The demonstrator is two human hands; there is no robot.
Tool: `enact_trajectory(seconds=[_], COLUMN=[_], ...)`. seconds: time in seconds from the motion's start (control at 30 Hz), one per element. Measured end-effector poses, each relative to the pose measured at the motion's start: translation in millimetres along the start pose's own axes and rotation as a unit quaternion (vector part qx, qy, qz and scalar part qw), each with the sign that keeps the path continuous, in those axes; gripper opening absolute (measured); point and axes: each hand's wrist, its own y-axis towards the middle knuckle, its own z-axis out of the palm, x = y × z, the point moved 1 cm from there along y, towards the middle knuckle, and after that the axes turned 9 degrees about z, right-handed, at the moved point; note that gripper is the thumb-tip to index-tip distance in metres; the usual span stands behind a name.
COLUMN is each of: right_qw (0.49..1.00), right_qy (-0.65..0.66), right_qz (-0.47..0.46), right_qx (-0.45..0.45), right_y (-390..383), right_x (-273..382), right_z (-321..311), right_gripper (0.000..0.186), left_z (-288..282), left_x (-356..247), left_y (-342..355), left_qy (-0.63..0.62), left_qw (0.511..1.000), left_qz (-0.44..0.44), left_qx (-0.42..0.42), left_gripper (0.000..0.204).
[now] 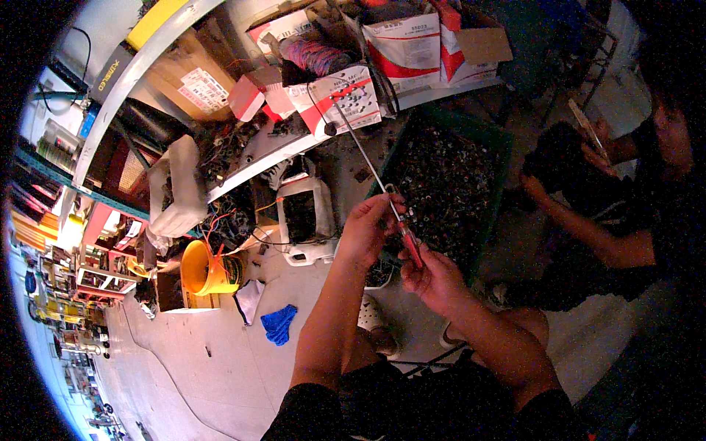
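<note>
My right hand [434,278] is closed around the red handle [413,251] of a long thin metal rod [365,156]. Just above the handle, the fingers of my left hand [370,226] pinch together at the rod's lower part. From there the rod slants up and left, its far end in front of a white and red box [338,103]. Small dark specks show on that box; whether they are loose bits or print, I cannot tell. Right beside my hands lies a dark green bin [502,173] filled with many small mixed metal pieces.
Open boxes, including a white and red carton [404,48], crowd the shelf [257,170]. Below stand a dirty white container [305,253] and a yellow bucket [197,268]. A blue cloth [279,325] lies on the floor. At right, another person's hand [599,151] holds a pale strip.
</note>
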Motion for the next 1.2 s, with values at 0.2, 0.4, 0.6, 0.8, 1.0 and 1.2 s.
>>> enact_trajectory(seconds=[0.2, 0.4, 0.6, 0.8, 1.0, 1.2], right_qw=[0.869, 0.97, 0.996, 0.991, 0.977, 0.95], right_qy=[-0.39, -0.139, 0.027, -0.11, -0.211, -0.305], right_qz=[-0.209, -0.11, -0.027, -0.067, -0.03, 0.004], right_qx=[-0.221, -0.167, -0.078, -0.047, 0.001, -0.074], right_y=[7, 13, 8, 7, -3, -9], right_x=[-5, 2, 16, 29, 13, 5], right_z=[9, 8, 8, 4, 1, -2], right_gripper=[0.029, 0.028, 0.029, 0.03, 0.025, 0.029], left_z=[0, -5, -49, -38, -73, -73], left_x=[7, 14, 34, 17, 3, -11], left_y=[2, 9, 19, 18, 28, 23], left_qy=[0.008, -0.141, -0.206, -0.287, -0.367, -0.359], left_qw=[1.0, 0.984, 0.954, 0.926, 0.908, 0.906], left_qz=[0.004, -0.031, -0.037, 0.002, 0.062, 0.064], left_qx=[-0.008, -0.104, -0.212, -0.245, -0.192, -0.213], left_gripper=[0.027, 0.022, 0.016, 0.015, 0.018, 0.019])
